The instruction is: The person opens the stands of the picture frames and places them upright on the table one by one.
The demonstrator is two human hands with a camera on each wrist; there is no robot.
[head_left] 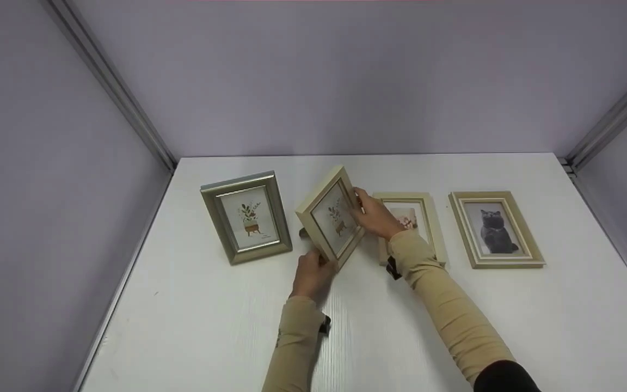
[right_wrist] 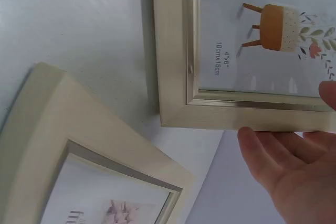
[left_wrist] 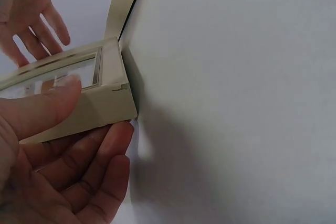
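Observation:
Both hands hold a cream picture frame [head_left: 336, 222] with a potted-plant print, tilted up from the white table. My left hand [head_left: 312, 275] grips its lower corner. In the left wrist view, the left thumb [left_wrist: 50, 103] lies over the front edge while the fingers curl underneath. My right hand [head_left: 377, 216] pinches the opposite side, with the thumb in front and the fingers at the outer edge, as the right wrist view shows. Behind the frame's left side, a small brown piece [head_left: 303, 233] pokes out.
Left of the hands stands a silver-gold picture frame [head_left: 225, 231] with a similar plant print. A cream frame [head_left: 434, 223], partly hidden by the right arm, lies to the right. Farther right is a frame with a grey cat photo [head_left: 496, 234]. Pale walls [head_left: 313, 81] surround the table [head_left: 210, 326].

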